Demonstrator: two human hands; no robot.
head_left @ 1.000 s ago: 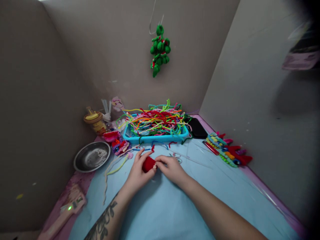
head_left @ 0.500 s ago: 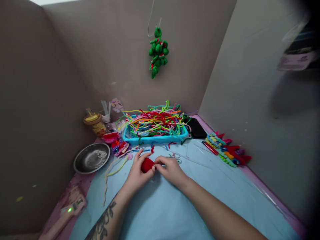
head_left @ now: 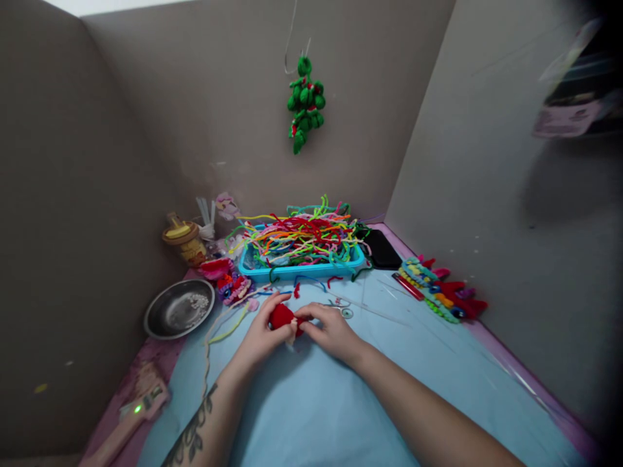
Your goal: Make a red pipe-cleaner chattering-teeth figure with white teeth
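A small red fuzzy piece (head_left: 281, 316), with a pale bit at its near side, is held between my two hands above the blue table cover (head_left: 321, 395). My left hand (head_left: 265, 334) curls round its left side, thumb at the front. On the right, my right hand (head_left: 328, 327) pinches the piece's edge between thumb and fingers. Its exact kind is hard to make out. Just beyond the hands lie small scissors (head_left: 343, 312) and a short red pipe cleaner (head_left: 296, 290).
A blue tray (head_left: 302, 270) heaped with coloured pipe cleaners (head_left: 311, 233) stands at the back. To the left are a metal bowl (head_left: 168, 311) holding white bits and a pink glue gun (head_left: 146, 402). A black phone (head_left: 382, 249) and colourful fuzzy pieces (head_left: 445, 292) lie right.
My hands have shifted slightly left with the red piece. More red now shows at my right fingertips, and the pale bit is more visible. The view has moved a little.
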